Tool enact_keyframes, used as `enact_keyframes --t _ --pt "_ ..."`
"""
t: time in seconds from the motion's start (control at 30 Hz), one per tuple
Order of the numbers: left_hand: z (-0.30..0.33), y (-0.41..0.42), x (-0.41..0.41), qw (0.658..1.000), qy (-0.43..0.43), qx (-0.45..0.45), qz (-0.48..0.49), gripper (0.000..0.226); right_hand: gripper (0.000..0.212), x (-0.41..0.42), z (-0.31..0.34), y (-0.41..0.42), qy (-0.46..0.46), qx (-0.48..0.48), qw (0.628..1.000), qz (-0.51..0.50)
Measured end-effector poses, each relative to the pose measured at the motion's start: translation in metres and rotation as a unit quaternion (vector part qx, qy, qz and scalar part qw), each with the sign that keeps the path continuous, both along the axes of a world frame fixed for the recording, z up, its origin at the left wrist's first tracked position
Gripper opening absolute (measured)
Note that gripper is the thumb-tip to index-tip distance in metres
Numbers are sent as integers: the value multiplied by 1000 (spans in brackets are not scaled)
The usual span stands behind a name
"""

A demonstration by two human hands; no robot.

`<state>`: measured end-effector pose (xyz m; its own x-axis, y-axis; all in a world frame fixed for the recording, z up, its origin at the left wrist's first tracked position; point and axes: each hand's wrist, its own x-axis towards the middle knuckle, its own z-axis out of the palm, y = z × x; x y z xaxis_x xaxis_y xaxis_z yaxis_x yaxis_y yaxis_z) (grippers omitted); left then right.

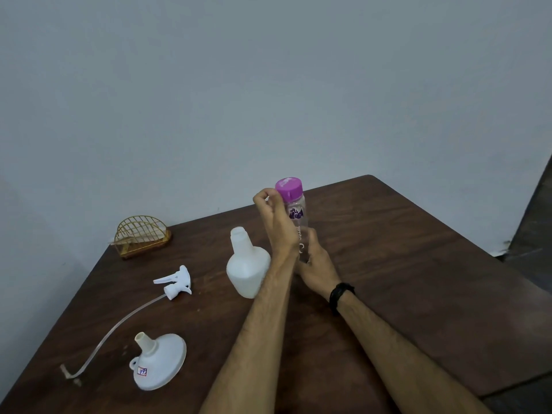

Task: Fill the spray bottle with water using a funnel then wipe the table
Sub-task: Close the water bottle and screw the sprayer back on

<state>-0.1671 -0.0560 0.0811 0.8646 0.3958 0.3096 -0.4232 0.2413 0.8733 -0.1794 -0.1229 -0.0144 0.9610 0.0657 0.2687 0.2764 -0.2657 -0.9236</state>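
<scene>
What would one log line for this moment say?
right hand: holds clear purple-capped water bottle | left hand: at cap | white plastic spray bottle: open

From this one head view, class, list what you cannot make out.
- Water level in the clear bottle: glare and both hands hide it.
- Right hand: partly behind the left hand.
- Funnel sticker: too small to read.
- Spray bottle contents: opaque walls.
- A wiping cloth: none in view.

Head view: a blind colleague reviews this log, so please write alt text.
Both hands, left hand and right hand, hold a clear water bottle with a purple cap over a brown table. Beside it stand an uncapped spray bottle, its trigger head and a funnel.
</scene>
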Motion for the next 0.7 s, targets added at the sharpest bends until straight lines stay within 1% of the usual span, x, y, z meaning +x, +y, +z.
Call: enact_keyframes --t 0.07,0.1,0.17,0.2,0.23,0.27,0.37,0.43,0.5,0.6,0.63,0.7 --pt "-1 1 1 1000 -9 21 -15 42 57 0 1 0 0 -2 1000 1" --pt "-1 1 1 999 -9 46 -25 48 55 0 2 0 1 -2 1000 0" --pt "-1 0 0 993 0 112 -32 54 53 -1 3 0 5 -6 1000 -1" --pt "-1 0 1 991 1 128 -33 57 53 -1 4 -1 7 -8 1000 -1" --pt "-1 0 1 992 2 125 -34 56 53 -1 4 -1 9 -8 1000 1" --pt "-1 1 1 994 5 105 -33 51 54 -2 4 0 11 -7 1000 3" --pt "-1 2 1 1000 14 21 -18 27 62 -3 5 1 14 -8 1000 1" --pt "-1 1 1 1000 10 13 -1 16 64 -3 5 1 13 -9 1000 0" --pt "-1 0 0 999 -4 33 -4 25 58 -3 5 0 13 -12 1000 3" --pt "-3 -2 -1 995 6 93 -19 39 53 -2 5 0 13 -14 1000 6" --pt "-3 -2 -1 995 9 101 -24 41 53 -3 5 0 13 -15 1000 5" --pt "-1 0 -1 997 1 77 -30 40 53 -2 5 0 12 -17 1000 3"
